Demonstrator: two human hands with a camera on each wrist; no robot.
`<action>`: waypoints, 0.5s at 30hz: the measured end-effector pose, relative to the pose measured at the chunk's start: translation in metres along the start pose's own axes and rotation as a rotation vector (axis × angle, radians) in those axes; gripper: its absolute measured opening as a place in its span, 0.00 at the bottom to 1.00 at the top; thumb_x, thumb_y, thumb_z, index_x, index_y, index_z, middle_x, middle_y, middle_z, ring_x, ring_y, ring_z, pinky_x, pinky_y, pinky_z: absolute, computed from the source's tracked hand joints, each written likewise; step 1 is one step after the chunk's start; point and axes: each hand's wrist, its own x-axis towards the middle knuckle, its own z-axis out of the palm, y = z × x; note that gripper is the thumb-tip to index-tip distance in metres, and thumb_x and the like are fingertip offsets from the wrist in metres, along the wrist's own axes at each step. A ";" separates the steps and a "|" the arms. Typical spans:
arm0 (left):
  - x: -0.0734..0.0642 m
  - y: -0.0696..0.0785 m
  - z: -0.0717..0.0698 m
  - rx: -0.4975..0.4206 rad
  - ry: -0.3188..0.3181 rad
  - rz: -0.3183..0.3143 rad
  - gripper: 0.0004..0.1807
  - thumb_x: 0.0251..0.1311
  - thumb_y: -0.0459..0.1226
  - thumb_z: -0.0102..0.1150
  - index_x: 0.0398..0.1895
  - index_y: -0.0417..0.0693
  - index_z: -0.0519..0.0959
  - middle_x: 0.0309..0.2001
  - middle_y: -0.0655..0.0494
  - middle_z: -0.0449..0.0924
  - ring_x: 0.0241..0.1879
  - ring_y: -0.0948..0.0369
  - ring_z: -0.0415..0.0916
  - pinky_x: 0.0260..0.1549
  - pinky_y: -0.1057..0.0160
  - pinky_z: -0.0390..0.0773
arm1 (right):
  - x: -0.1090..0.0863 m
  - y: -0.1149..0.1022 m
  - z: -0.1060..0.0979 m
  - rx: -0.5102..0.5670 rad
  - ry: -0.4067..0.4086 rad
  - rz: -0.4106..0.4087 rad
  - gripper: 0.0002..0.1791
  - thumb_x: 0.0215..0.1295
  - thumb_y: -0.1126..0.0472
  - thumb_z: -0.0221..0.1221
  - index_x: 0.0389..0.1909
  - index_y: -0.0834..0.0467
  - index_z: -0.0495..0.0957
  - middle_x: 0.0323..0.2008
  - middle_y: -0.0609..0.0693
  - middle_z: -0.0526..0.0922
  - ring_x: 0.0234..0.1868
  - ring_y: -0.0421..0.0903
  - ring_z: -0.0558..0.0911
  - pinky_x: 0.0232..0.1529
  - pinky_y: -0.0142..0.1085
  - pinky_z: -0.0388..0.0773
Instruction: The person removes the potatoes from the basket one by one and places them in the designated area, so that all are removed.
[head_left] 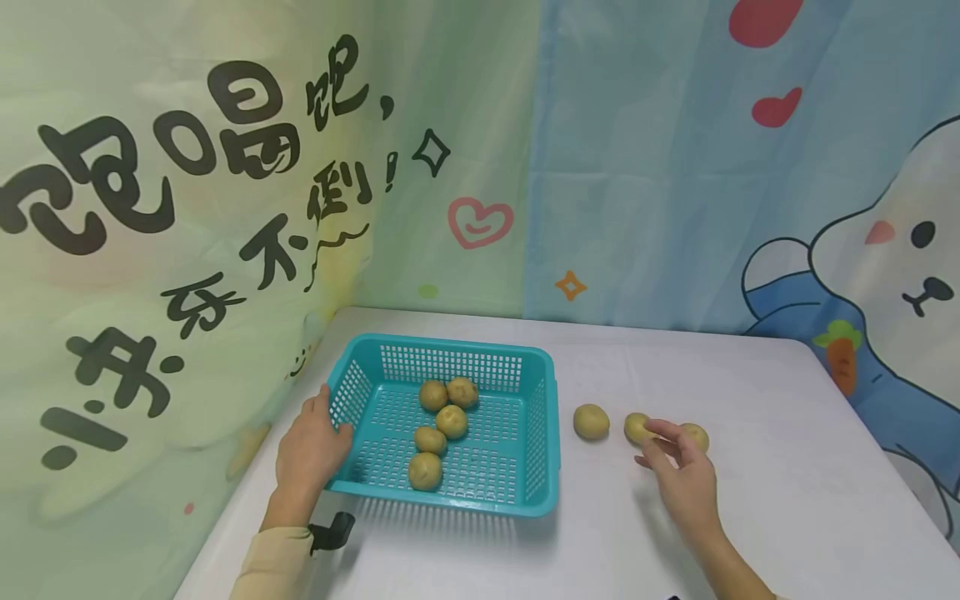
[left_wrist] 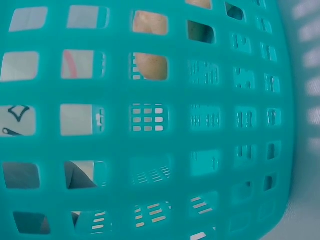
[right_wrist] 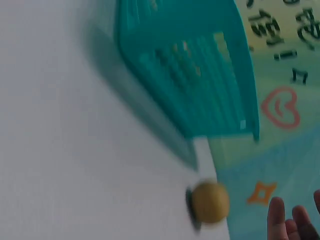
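A turquoise plastic basket (head_left: 542,467) with perforated walls stands on the white table, several potatoes (head_left: 452,422) lying inside it. My left hand (head_left: 311,450) grips the basket's left side, thumb at the rim. To the basket's right are three potatoes on the table: the nearest potato (head_left: 591,422), a middle potato (head_left: 636,427) and a far-right potato (head_left: 697,435) partly hidden by my right hand. That right hand (head_left: 684,479) hovers over the last two, thumb and fingers loosely bent, with nothing held between them. In the left wrist view the basket wall (left_wrist: 115,142) fills most of the picture.
The white table (head_left: 630,542) runs up to a printed cloth backdrop (head_left: 637,225) behind and a cloth on the left with dark lettering. A dark strap-like piece (head_left: 332,532) sits by the left wrist.
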 end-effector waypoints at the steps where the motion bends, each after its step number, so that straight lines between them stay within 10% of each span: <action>1: 0.000 0.000 0.000 0.001 0.002 0.001 0.40 0.63 0.39 0.52 0.75 0.33 0.50 0.67 0.30 0.61 0.56 0.35 0.71 0.45 0.39 0.76 | -0.003 -0.007 0.006 0.037 -0.039 0.010 0.17 0.72 0.67 0.52 0.57 0.70 0.70 0.55 0.51 0.73 0.47 0.32 0.77 0.43 0.28 0.80; 15: 0.000 -0.001 0.000 -0.009 0.007 0.000 0.40 0.63 0.39 0.52 0.75 0.33 0.51 0.67 0.31 0.61 0.57 0.36 0.71 0.46 0.39 0.75 | -0.038 -0.070 0.079 0.269 -0.383 0.191 0.14 0.64 0.67 0.58 0.51 0.65 0.75 0.51 0.57 0.78 0.47 0.50 0.82 0.47 0.35 0.81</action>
